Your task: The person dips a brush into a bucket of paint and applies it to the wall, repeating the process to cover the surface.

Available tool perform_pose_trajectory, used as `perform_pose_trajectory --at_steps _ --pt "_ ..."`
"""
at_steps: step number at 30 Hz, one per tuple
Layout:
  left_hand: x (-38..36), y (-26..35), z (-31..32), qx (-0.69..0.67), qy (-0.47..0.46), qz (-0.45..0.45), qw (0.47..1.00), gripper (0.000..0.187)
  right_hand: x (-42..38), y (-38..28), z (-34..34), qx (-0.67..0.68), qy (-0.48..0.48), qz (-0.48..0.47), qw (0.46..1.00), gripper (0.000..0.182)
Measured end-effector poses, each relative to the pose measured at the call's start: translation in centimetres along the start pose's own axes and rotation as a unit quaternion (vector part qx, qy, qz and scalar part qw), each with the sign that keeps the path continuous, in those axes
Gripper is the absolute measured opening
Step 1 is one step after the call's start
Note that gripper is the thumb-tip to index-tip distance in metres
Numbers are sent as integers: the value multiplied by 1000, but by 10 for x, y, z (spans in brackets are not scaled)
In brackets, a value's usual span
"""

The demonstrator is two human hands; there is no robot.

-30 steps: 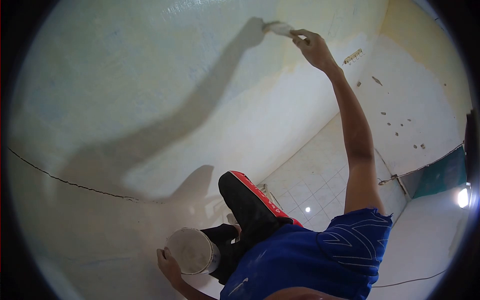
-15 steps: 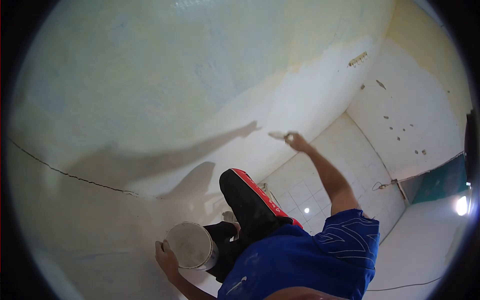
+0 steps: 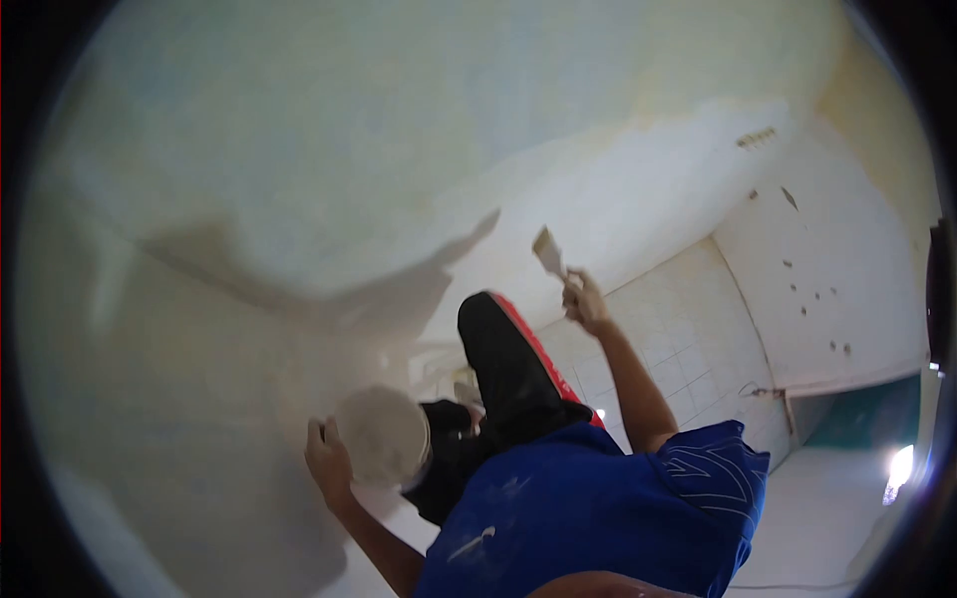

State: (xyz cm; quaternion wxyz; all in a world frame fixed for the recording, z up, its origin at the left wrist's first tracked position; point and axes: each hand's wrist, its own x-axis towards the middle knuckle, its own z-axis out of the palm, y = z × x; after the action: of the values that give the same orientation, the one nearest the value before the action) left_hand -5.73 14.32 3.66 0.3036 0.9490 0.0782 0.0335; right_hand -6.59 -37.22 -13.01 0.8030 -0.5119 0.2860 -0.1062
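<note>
My right hand [image 3: 588, 302] is closed round the handle of a flat paintbrush [image 3: 547, 249], bristles pointing up and away from me, with the wall behind it. My left hand [image 3: 329, 460] grips the rim of a white bucket [image 3: 424, 453] at its left side, fingers over the edge. The bucket is seen from above, close beside my bent leg in black trousers [image 3: 508, 359] with a red stripe. What lies inside the bucket looks pale and blurred.
A large wall [image 3: 329, 130] is patchy green above and white lower down. A hook rack [image 3: 757, 139] hangs near the corner, and the adjoining wall [image 3: 847, 279] has several small holes. Pale floor tiles [image 3: 668, 329] lie below. A bright light [image 3: 901, 466] shows at right.
The brush has swung from pointing left to pointing upward as my right hand turned and lowered slightly. The view has shifted; my left hand still holds the bucket.
</note>
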Motion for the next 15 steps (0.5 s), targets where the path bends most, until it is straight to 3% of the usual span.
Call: perform_pose_trajectory --at_steps 4,8,10,11,13,14,15 --pt "-6 9 -5 0 35 18 999 29 -45 -123 80 -217 -256 -28 942 30" --pt "-11 11 -9 35 17 -26 999 26 -97 -135 167 -385 -452 -63 802 30" --pt "-16 7 -9 16 61 24 998 28 -123 -120 205 -451 -553 -158 682 31" --pt "-19 7 -10 16 65 3 998 28 -131 -105 219 -452 -569 -149 670 31" --pt "-25 8 -14 -2 49 -9 999 26 -146 -75 243 -460 -650 -290 530 30" --pt "-27 8 -16 -3 51 -20 998 26 -161 -69 259 -459 -658 -286 524 30" --pt "-30 7 -15 0 46 -25 999 26 -178 -65 277 -552 -651 -274 442 25"
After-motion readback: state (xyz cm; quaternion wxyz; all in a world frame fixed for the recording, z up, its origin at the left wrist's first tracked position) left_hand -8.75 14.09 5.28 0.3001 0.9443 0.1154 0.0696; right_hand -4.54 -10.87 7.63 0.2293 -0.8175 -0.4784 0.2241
